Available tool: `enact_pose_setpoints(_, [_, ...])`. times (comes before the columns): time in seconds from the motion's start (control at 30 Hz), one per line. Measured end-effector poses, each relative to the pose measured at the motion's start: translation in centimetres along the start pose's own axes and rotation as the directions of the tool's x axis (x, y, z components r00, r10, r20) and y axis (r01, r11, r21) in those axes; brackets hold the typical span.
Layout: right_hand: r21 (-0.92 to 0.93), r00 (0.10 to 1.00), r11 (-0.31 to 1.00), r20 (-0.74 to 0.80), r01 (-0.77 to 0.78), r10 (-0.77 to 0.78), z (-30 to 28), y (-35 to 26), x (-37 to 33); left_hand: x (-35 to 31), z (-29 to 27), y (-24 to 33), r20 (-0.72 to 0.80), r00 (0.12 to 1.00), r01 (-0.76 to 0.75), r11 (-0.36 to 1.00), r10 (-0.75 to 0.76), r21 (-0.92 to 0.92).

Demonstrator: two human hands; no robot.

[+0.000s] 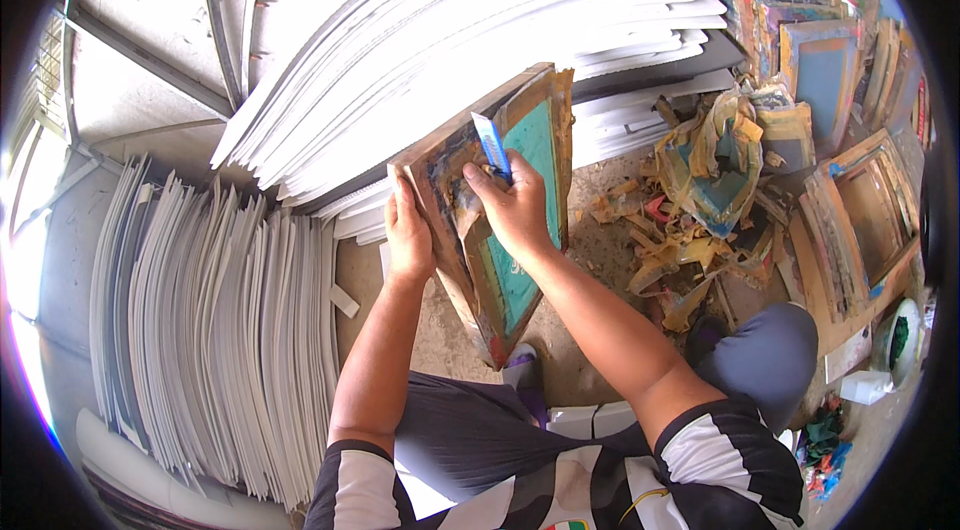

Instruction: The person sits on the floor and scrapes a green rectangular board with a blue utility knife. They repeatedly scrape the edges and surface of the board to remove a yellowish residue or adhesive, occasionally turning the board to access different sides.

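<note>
You are crouched on a dusty concrete floor [590,260] hemmed in by stock: a big fan of white boards [480,40] leans across the far side, and a second row of white sheets [220,320] stands on edge to your left. To the right lie stacked wooden frames [860,220], some with mesh still in them, and nearer to you a heap of torn brown tape and mesh scraps [700,190]. In the middle you hold a wooden screen frame [500,220] with a teal mesh panel, tilted up on its near corner, which looks to rest by your foot; its long axis runs from near to far, leaning slightly right at the top. Your left hand [408,235] clasps the frame's left rail, fingers curled round the edge, steadying it. Your right hand [515,210] lies on the face of the frame, fingers pressed together around a small blue-handled blade [491,145] that points to the far end, along the rail. The taped strip under the blade lies just left of the teal mesh, so the right hand is the one nearer the work, and the rail lies directly ahead of the grip.
</note>
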State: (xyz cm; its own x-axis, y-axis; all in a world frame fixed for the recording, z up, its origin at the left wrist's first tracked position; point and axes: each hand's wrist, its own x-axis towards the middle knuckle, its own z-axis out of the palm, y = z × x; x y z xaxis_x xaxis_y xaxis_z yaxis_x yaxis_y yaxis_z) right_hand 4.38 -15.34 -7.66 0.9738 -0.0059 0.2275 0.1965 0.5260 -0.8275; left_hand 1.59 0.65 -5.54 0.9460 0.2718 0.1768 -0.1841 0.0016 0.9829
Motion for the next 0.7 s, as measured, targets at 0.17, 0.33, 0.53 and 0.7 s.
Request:
enact_pose_setpoints(0.17, [0.172, 0.953, 0.984, -0.289, -0.046, 0.095, -3.4, 3.6, 1.2, -0.1, -1.5, -0.7, -0.077, 0.997, -0.013, 0.999, 0.015, 0.034])
enact_pose_setpoints(0.33, [-0.333, 0.846, 0.889, -0.523, -0.315, 0.103, -15.7, 16.0, 3.7, 0.0, 0.4, 0.7, -0.101, 0.994, 0.034, 0.999, -0.037, -0.024])
enact_pose_setpoints(0.53, [-0.599, 0.737, 0.471, -0.649, -0.647, 0.188, -23.8, 23.3, -2.1, -0.5, -0.7, 0.5, -0.140, 0.990, 0.029, 0.999, -0.034, -0.037])
enact_pose_setpoints(0.7, [-0.712, 0.722, 0.160, -0.628, -0.684, 0.290, -29.1, 23.6, -7.3, -0.2, -0.3, 0.6, -0.118, 0.992, 0.039, 0.996, -0.049, -0.082])
